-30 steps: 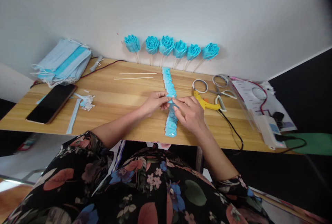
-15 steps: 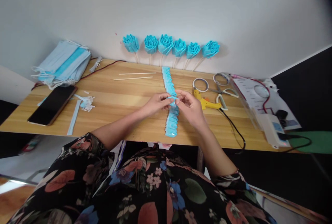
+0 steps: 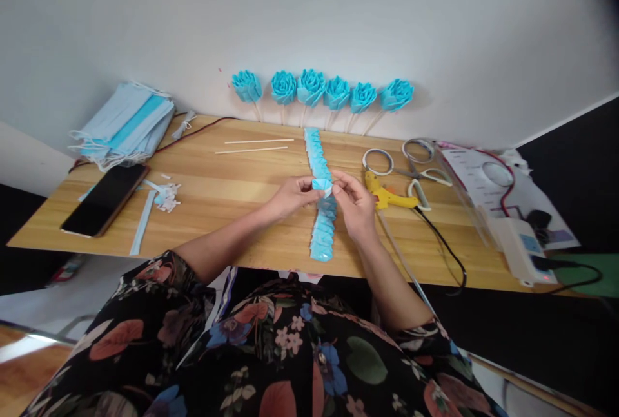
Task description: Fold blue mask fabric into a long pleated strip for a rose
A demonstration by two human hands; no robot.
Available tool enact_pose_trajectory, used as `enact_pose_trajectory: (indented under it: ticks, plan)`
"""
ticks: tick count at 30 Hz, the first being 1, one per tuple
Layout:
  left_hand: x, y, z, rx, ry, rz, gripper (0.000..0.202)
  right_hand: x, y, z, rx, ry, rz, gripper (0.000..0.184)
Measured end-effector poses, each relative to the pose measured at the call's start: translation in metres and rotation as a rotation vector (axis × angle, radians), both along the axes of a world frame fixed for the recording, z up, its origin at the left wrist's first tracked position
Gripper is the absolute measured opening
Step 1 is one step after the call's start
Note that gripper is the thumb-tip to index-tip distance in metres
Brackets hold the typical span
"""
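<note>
table (image 3: 217, 191): pale wood, smooth, light sheen;
strip (image 3: 323, 227): blue nonwoven cloth, matt, pleated;
roses (image 3: 309, 85): same blue cloth, matt;
phone (image 3: 106, 198): black glass, glossy;
glue gun (image 3: 387, 196): yellow plastic, smooth;
scissors (image 3: 412, 171): metal blades, white plastic handles;
wall (image 3: 309, 11): white, matt

**Colours and patterns at the bench**

- Folded piece (image 3: 321, 184): sky blue, paler at one corner.
- Pleated strip (image 3: 322, 227): the same sky blue, glossy at the near end.
- Six roses (image 3: 310, 86): turquoise, on pale stems.
- Mask stack (image 3: 126, 122): light blue with white loops.
- Phone (image 3: 106, 199): black.
- Table (image 3: 232, 211): light wood with fine straight grain.
- Glue gun (image 3: 387, 196): yellow, with a black cable (image 3: 447, 252).
- Scissors (image 3: 428, 175): white handles.
- Wire (image 3: 193, 133) by the masks: dark red.
- Dress (image 3: 271, 352): black, printed with rust, pink and blue flowers and green leaves.
</note>
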State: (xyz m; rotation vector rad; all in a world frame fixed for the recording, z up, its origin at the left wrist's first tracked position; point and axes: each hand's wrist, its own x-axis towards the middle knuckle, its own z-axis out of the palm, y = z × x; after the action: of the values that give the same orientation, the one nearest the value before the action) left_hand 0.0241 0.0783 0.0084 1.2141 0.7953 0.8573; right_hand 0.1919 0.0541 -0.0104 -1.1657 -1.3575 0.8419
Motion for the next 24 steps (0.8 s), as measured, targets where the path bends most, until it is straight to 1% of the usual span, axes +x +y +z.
enact_pose_trajectory:
  ticks: [4, 7, 12, 15, 19, 24]
  plan:
    - [0.0004, 0.0008, -0.0056, 0.031, 0.035, -0.028, 0.014, 0.0027, -0.0006, -0.0025, -0.016, -0.006, 0.059, 0.034]
    - [0.0015, 0.0007, -0.0082, 0.053, 0.057, -0.050, 0.016, 0.0035, -0.0021, -0.0036, -0.036, 0.002, 0.062, 0.036]
    - [0.0018, 0.0000, -0.0040, 0.079, 0.066, -0.023, 0.019, 0.0047, -0.0040, -0.0030, 0.001, 0.018, 0.023, 0.030]
    - [0.0009, 0.0001, -0.0018, 0.085, 0.083, -0.035, 0.021, 0.0054, -0.0045, -0.0012, -0.003, 0.024, 0.013, 0.028]
    - [0.0003, 0.0007, -0.0036, 0.100, 0.095, -0.048, 0.024, 0.0058, -0.0045, 0.0007, -0.014, 0.027, -0.014, 0.025]
    - [0.0012, 0.0002, -0.0064, 0.105, 0.130, -0.043, 0.024, 0.0052, -0.0040, -0.0009, -0.042, 0.029, 0.041, 0.030]
